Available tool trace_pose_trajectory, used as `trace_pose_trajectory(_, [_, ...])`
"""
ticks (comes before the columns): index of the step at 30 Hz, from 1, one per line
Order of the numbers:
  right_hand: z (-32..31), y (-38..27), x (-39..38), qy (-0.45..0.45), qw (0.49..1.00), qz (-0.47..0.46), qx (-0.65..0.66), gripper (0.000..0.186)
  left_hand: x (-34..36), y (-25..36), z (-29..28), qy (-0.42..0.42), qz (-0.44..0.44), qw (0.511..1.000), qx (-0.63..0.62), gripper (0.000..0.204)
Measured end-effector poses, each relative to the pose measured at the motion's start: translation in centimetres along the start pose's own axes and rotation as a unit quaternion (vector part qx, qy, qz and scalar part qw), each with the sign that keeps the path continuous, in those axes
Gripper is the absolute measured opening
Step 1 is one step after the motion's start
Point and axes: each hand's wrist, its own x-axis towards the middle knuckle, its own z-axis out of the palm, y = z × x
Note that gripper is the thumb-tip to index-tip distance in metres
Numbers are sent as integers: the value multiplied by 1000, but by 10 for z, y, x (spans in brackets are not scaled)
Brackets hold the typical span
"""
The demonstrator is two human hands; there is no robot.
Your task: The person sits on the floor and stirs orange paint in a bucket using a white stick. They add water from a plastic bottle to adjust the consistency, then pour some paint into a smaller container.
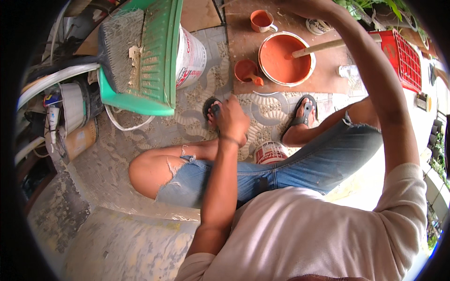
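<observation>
My left hand [233, 121] hovers over my sandalled foot, its fingers curled closed; whatever may be in them is hidden. My right arm stretches up to the far edge, where my right hand [300, 4] is mostly cut off and its fingers do not show. Below that arm stands a round bucket of orange-red paint [281, 61], with a wooden stick [323, 48] slanting out of it to the right. Beside the bucket are a paint-smeared cup [244, 70] with an orange handle-like piece at its rim and a white-handled mug [261, 21] coated orange inside.
A brown board [328, 84] lies under the paint things. At left, a green dustpan [159, 61] with a broom [123, 51] stands before a white bucket [191, 58]. To the right is a red crate [403, 61]. A small tub [270, 152] sits between my legs.
</observation>
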Motion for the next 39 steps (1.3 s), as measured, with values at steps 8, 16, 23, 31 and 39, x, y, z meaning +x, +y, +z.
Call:
trace_pose_trajectory(8, [-7, -75, -206, -184, 972, -128, 72, 25, 136, -69, 94, 121, 76, 973, -182, 116])
trace_pose_trajectory(16, [68, -67, -234, -183, 955, -232, 11, 19, 166, -63, 119, 81, 160, 915, -362, 117])
trace_pose_trajectory(23, [70, -61, -217, -202, 944, -258, -39, 20, 168, -62, 127, 84, 160, 911, -371, 92])
trace_pose_trajectory(31, [74, -84, -225, -243, 946, -201, 69, 16, 147, -59, 119, 109, 136, 894, -414, 83])
trace_pose_trajectory(39, [74, -78, -218, -186, 980, -58, -35, 26, 29, -21, 76, 43, -39, 809, -585, 94])
